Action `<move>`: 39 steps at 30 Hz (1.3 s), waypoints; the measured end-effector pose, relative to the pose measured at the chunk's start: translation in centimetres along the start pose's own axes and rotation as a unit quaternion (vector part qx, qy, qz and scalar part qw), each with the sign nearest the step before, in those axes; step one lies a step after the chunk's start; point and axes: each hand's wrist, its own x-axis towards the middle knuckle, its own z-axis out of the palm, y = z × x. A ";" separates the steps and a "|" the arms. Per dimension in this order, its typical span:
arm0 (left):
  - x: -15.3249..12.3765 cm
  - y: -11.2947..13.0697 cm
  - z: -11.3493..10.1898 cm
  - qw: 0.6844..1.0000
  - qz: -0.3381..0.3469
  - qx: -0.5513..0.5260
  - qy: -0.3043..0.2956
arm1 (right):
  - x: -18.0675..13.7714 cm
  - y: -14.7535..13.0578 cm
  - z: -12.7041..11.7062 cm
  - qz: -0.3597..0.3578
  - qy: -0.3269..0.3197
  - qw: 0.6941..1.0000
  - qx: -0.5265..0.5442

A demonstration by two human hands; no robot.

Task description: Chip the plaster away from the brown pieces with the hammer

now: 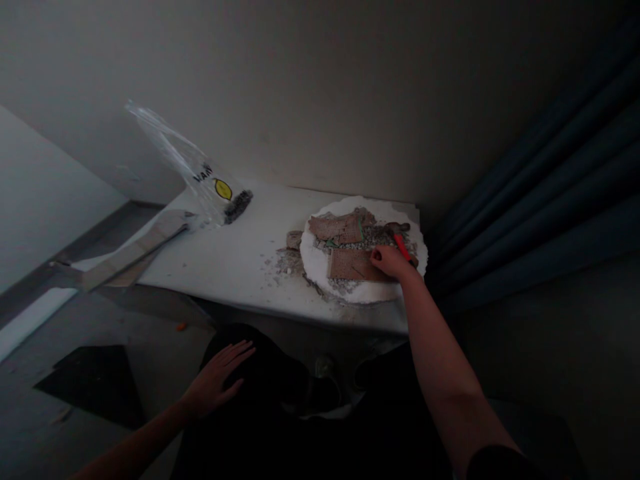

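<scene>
My right hand (393, 262) is over a reddish-brown textured slab (347, 265), its fingers curled into a pinch. What they hold, if anything, is too small and dark to make out. The slab lies on a rough-edged round white board (313, 267), among grey crumbs and gravel. Behind it rests a second, cracked brown slab (335, 229) with green at its edge. A hammer (401, 243) with a red handle lies beside my right hand, its end partly hidden by my wrist. My left hand (217, 375) lies flat on my dark-clothed knee, fingers stretched out and holding nothing.
A white-topped low table (225, 260) carries the board and scattered crumbs. On its left stands a clear plastic bag (200, 177) with dark bits inside, near cardboard pieces (133, 250). A dark curtain (550, 180) hangs at right; a dark flat piece (95, 380) lies on the floor.
</scene>
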 end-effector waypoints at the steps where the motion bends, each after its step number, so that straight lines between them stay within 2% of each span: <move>1: 0.0 0.0 0.0 1.000 -0.001 0.000 -0.001 | 0.0 0.0 0.0 0.000 -0.002 1.000 -0.002; 19: 0.0 0.0 -0.1 1.000 0.010 0.000 0.009 | -0.3 -0.6 -0.3 0.005 -0.012 0.999 -0.042; 39: 0.0 0.3 -0.4 1.000 -0.004 -0.013 -0.001 | 0.3 0.4 0.0 -0.012 -0.027 0.999 -0.033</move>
